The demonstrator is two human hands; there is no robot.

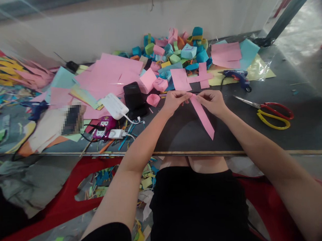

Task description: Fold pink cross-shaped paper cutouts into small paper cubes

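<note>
A long pink paper strip [202,116] slants down from my fingertips, its pointed lower end toward the table's front edge. My left hand [176,101] is closed, pinching the strip's upper end between thumb and fingers. Close beside it, my right hand [210,101] also pinches the strip near that end. Just behind my hands lie a pink paper square [180,80] and a pink cross-shaped paper piece [204,76]. Left of my left hand sits a small folded pink paper piece [153,100].
Scissors [272,112] with red and yellow handles lie at right, below a blue glue gun [237,78]. Folded paper boxes [188,51] are heaped at the back. Pink sheets [113,73], a white power bank [114,105] and a purple power strip [104,127] lie left.
</note>
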